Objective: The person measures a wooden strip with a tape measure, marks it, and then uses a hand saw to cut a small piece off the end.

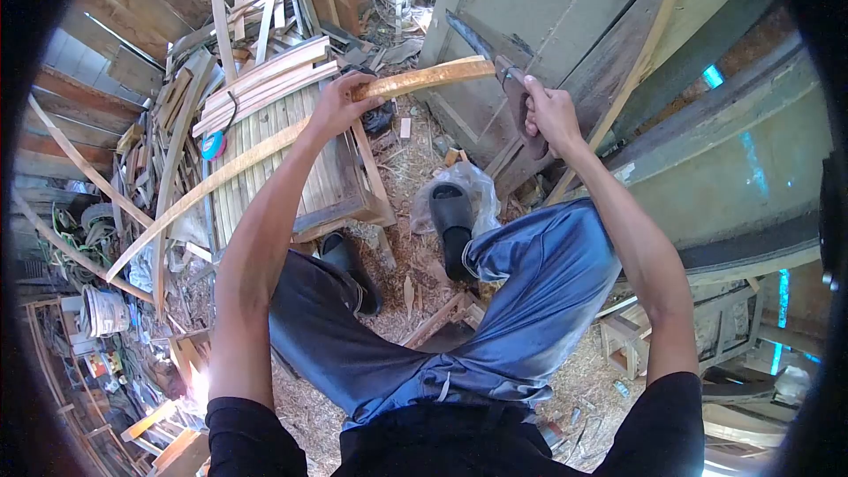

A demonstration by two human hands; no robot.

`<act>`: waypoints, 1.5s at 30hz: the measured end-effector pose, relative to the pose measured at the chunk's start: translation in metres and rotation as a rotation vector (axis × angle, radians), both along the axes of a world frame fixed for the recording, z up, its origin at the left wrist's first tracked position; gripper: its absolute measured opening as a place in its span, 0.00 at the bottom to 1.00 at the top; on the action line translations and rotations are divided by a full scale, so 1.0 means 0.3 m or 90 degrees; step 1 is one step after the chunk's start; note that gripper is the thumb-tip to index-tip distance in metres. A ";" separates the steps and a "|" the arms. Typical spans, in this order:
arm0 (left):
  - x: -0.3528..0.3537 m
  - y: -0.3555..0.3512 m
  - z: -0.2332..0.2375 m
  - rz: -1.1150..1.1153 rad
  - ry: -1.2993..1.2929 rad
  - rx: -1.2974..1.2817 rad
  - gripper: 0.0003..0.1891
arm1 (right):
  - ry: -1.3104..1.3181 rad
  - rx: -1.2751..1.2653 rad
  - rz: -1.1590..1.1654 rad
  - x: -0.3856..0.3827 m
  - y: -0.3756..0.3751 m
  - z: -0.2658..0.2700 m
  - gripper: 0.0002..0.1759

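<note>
My left hand point(343, 104) is closed round a long, thin, curved wood strip point(238, 165), near its upper right part. The strip runs from the lower left up to the right, over a slatted wooden bench point(314, 172). My right hand point(549, 115) grips the dark handle of a machete-like blade point(477, 37). The blade points up and to the left, and its lower part meets or crosses the right end of the strip. Whether it cuts into the wood cannot be made out.
Pale boards point(265, 88) and a blue tape measure point(213, 145) lie on the bench. Scrap wood point(141, 172) is piled at the left. Large grey panels point(565, 0) lean at the upper right. Wood shavings and a plastic bag point(481, 190) are on the floor by my feet.
</note>
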State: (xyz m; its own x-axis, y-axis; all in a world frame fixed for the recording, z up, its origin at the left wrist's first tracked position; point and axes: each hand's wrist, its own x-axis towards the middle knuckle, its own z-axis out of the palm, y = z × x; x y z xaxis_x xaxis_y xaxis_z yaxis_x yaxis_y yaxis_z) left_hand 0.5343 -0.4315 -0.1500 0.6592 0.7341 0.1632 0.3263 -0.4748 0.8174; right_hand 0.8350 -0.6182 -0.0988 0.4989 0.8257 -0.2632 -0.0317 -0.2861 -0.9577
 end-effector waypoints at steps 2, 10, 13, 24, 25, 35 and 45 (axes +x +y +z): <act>0.008 -0.003 0.005 0.052 0.063 0.036 0.22 | -0.004 0.005 0.000 0.000 0.002 -0.002 0.23; -0.008 -0.025 0.012 0.066 0.051 0.142 0.20 | 0.042 0.002 -0.017 0.002 0.003 0.011 0.24; -0.015 -0.032 0.020 0.064 0.042 0.159 0.20 | 0.026 -0.008 -0.018 -0.002 0.010 0.013 0.23; -0.014 -0.027 0.027 0.032 0.039 0.157 0.21 | -0.078 -0.018 -0.011 -0.069 0.006 -0.045 0.24; -0.013 -0.030 0.031 0.038 0.046 0.158 0.21 | -0.086 -0.012 -0.004 -0.069 0.005 -0.052 0.24; -0.031 -0.013 0.015 0.099 -0.039 0.086 0.20 | 0.017 0.012 -0.028 -0.062 -0.009 -0.003 0.25; -0.035 0.001 -0.009 0.196 -0.116 -0.011 0.17 | 0.080 0.009 -0.065 -0.037 0.036 0.005 0.25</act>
